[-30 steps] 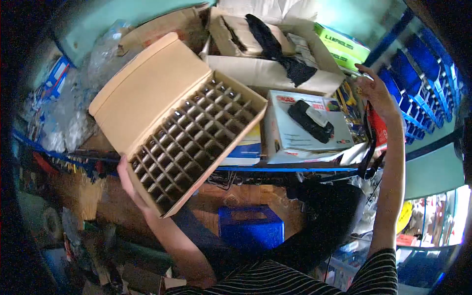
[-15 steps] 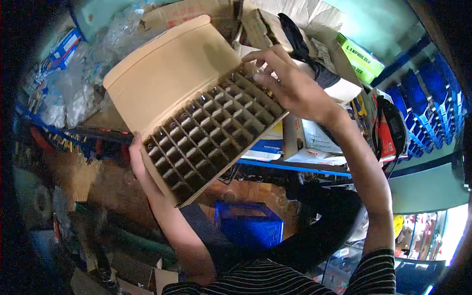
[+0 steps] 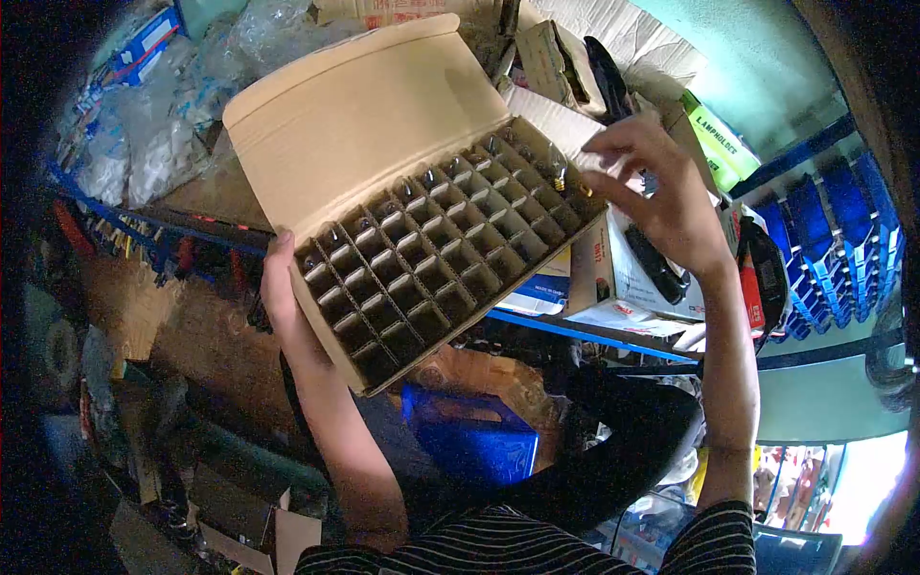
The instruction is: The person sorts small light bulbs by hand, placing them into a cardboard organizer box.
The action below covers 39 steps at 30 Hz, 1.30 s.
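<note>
Free air above the dividers (image 3: pixel 422 310), open lid (image 3: pixel 369 120) a barrier beyond

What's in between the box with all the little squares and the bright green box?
In the head view, the right hand shows between the divided box and the green box, with part of an open cardboard carton behind the hand.

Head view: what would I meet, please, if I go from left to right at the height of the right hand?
Clear plastic bags → raised cardboard lid → divided box → right hand → green box → blue rack.
</note>
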Available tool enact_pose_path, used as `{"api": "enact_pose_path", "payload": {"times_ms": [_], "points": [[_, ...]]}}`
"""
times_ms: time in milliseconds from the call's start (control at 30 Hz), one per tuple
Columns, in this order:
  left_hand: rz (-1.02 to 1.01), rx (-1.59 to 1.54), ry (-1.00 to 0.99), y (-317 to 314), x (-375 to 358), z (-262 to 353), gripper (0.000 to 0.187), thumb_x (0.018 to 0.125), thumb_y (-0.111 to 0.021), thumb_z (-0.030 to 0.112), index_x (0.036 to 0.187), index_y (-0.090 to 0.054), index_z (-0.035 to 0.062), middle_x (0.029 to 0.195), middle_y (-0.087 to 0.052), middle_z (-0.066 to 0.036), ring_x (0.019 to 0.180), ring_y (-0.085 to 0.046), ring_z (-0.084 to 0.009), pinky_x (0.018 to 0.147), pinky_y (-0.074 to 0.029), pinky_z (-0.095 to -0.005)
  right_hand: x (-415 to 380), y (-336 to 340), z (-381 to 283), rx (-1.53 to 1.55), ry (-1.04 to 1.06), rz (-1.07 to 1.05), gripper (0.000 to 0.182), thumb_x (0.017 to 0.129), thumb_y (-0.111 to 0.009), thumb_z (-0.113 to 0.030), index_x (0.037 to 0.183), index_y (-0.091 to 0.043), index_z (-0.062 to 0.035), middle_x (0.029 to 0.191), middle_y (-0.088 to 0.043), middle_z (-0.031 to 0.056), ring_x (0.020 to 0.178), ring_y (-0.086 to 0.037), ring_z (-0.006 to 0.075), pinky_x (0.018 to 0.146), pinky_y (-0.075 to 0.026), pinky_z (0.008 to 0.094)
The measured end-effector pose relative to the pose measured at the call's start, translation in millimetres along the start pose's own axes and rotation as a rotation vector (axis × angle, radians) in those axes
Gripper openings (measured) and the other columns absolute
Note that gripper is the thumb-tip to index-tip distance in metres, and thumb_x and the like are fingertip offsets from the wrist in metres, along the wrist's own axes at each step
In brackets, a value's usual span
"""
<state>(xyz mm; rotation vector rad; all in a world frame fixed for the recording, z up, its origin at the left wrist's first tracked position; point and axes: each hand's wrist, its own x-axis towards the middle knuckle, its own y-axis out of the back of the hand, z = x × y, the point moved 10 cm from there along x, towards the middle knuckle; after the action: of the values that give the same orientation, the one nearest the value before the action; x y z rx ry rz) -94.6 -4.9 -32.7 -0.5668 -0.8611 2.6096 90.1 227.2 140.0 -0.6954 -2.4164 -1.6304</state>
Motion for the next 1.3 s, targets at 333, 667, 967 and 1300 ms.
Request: {"api": "enact_pose_path", "payload": {"times_ms": [333, 667, 967, 1300], "points": [[-0.131, -0.089, 0.031, -11, -3, -6, 0.051, 0.095, -0.057, 0.046, 0.123, -0.059, 0.0030, 0.110, -0.068, -0.012, 0.095, -0.070, -0.0219, 0.085, -0.057, -0.0350, -2, -8, 11, -0.162, -0.014, -0.059, 0.030, 0.092, -0.072, -0.026, 0.113, -0.068, -0.0042, 0.108, -0.068, 0.0113, 0.100, -0.067, 0.0240, 0.088, -0.053, 0.0355], [-0.093, -0.050, 0.036, -14, -11, -3, 0.047, 0.096, -0.057, 0.044, 0.125, -0.056, 0.0062, 0.115, -0.066, -0.010, 0.098, -0.068, -0.0227, 0.085, -0.056, -0.0379, 10, -25, 18, -0.104, 0.168, -0.033, 0.037, 0.090, -0.074, -0.028, 0.116, -0.063, -0.0040, 0.110, -0.066, 0.0144, 0.104, -0.063, 0.0289, 0.092, -0.049, 0.0396], [-0.076, -0.065, 0.077, 0, 3, -11, 0.048, 0.096, -0.057, 0.046, 0.120, -0.060, 0.0047, 0.107, -0.069, -0.011, 0.092, -0.069, -0.0235, 0.082, -0.058, -0.0378, -5, -10, 21, 0.014, 0.020, 0.026, 0.035, 0.090, -0.074, -0.030, 0.108, -0.063, -0.0023, 0.105, -0.065, 0.0139, 0.096, -0.065, 0.0283, 0.085, -0.051, 0.0402], [0.046, 0.918, -0.676, 60, 35, 38, 0.055, 0.103, -0.046, 0.043, 0.133, -0.056, -0.0017, 0.132, -0.057, -0.015, 0.123, -0.054, -0.0256, 0.108, -0.039, -0.0416, -199, 109, 182, -0.335, -0.595, -0.075, 0.034, 0.093, -0.072, -0.026, 0.118, -0.067, -0.0036, 0.108, -0.071, 0.0088, 0.097, -0.066, 0.0187, 0.087, -0.052, 0.0341]]}}
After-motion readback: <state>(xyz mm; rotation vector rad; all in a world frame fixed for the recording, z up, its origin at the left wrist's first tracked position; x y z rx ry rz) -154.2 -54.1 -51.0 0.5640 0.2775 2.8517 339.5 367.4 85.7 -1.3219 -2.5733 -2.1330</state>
